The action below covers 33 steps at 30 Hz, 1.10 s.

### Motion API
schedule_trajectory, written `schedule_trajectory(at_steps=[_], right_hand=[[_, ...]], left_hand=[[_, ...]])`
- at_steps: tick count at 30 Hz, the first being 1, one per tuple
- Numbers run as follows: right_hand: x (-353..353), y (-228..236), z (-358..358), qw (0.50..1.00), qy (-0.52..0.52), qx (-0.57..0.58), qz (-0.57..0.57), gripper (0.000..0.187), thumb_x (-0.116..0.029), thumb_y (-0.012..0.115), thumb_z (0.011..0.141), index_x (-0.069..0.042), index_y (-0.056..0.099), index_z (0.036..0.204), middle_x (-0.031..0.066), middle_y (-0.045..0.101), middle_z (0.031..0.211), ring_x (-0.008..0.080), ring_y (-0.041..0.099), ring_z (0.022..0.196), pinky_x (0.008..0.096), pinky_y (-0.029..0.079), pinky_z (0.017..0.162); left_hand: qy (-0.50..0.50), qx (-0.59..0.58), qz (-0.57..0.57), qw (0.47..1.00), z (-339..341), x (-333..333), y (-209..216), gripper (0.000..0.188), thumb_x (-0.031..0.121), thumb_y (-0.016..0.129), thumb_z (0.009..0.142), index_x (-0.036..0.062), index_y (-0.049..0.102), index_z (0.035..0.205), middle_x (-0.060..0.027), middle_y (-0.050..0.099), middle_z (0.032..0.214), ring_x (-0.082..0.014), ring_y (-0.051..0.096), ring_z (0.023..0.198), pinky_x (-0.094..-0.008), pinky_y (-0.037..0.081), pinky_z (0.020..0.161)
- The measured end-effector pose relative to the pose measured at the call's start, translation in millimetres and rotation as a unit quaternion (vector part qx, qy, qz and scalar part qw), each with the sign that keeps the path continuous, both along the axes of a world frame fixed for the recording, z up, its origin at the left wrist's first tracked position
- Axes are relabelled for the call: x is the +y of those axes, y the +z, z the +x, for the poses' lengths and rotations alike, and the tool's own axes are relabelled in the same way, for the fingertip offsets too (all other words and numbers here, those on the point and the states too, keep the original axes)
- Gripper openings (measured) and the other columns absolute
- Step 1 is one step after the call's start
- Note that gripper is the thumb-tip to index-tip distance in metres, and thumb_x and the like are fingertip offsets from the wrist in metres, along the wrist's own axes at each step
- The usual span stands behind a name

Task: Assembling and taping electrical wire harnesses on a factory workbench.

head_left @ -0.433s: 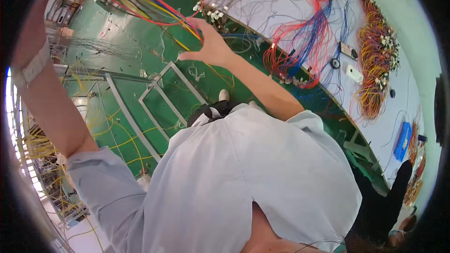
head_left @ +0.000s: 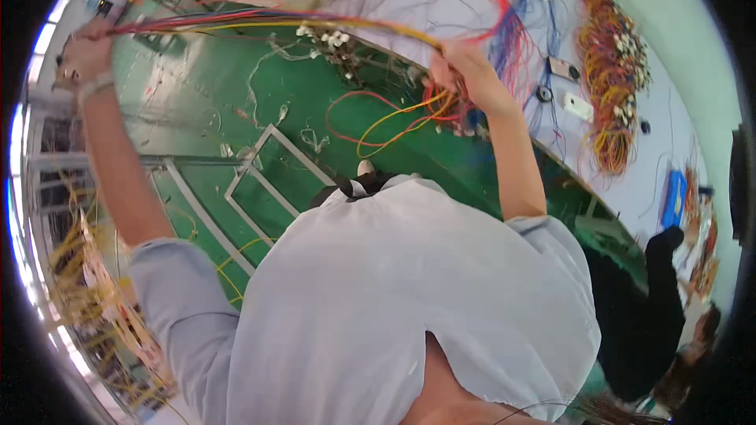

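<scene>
A long bundle of red, yellow and dark wires (head_left: 276, 19) stretches between my two hands across the upper part of the view. My left hand (head_left: 85, 55), far out at the left edge, is closed round one end. On the right, my right hand (head_left: 472, 75) is closed round the bundle in front of the white table. Below its fingers, loose red and yellow ends (head_left: 386, 122) hang in loops over the green floor. Red and blue wires on the table lie just behind my right hand.
The white table (head_left: 630, 149) bears red and blue wires (head_left: 516, 27), a heap of orange-yellow wires with white connectors (head_left: 606, 86), a white device (head_left: 579, 107) and a blue box (head_left: 673, 198). A grey metal frame (head_left: 268, 177) stands on the floor. A person in black (head_left: 642, 315) is at right.
My right hand has moved right and closed on the bundle; it was open beside it before. My left hand has shifted up and outward, and the bundle now spans nearly level between both hands.
</scene>
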State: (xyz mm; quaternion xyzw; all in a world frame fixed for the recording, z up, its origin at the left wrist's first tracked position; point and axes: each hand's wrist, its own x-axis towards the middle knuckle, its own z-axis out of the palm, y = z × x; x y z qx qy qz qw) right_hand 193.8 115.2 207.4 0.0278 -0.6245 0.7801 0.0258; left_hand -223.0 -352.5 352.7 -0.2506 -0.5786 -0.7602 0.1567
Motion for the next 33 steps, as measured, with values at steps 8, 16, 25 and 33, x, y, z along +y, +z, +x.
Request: schedule_trajectory(at_steps=[8,16,25,33], right_hand=[[-98,-50,-46,0.77,-0.361,0.09,0.518,0.027,-0.02,0.039,0.095,0.0,0.052,0.082,0.0227,0.057,0.076,0.0395,0.056,0.068,0.049,0.042,0.058],[-131,-71,-52,0.875,-0.222,0.165,0.397,0.058,-0.037,0.07,0.078,-0.002,0.046,0.117,0.027,0.045,0.119,0.0435,0.046,0.113,0.0455,0.042,0.092],[-124,-109,-130,0.857,-0.139,0.111,0.484,0.12,-0.062,0.075,0.058,0.002,0.018,0.142,0.0251,0.021,0.146,0.0372,0.018,0.138,0.0562,0.01,0.111],[-277,-118,-232,0.946,0.085,0.122,0.288,0.09,-0.052,0.076,0.066,-0.008,0.039,0.136,0.0147,0.045,0.137,0.0313,0.045,0.123,0.0416,0.033,0.106]], left_hand=[[-0.278,-0.312,-0.163,0.894,250,210,-169,0.051,0.041,0.035,0.099,-0.0031,0.06,0.102,-0.0104,0.064,0.092,-0.0201,0.059,0.087,-0.0319,0.047,0.082],[-0.346,-0.439,0.071,0.826,236,214,-184,0.03,0.024,0.042,0.098,0.014,0.035,0.07,0.0038,0.025,0.062,-0.0112,0.029,0.056,-0.0337,0.041,0.072],[-0.394,-0.302,0.146,0.856,198,97,-70,0.027,0.026,0.036,0.101,0.0149,0.037,0.076,0.0082,0.019,0.056,-0.0049,0.014,0.046,-0.024,0.018,0.048],[-0.341,-0.177,0.227,0.895,162,21,-9,0.026,0.016,0.035,0.099,0.0122,0.035,0.073,0.0069,0.023,0.057,-0.0052,0.019,0.047,-0.0234,0.021,0.047]])
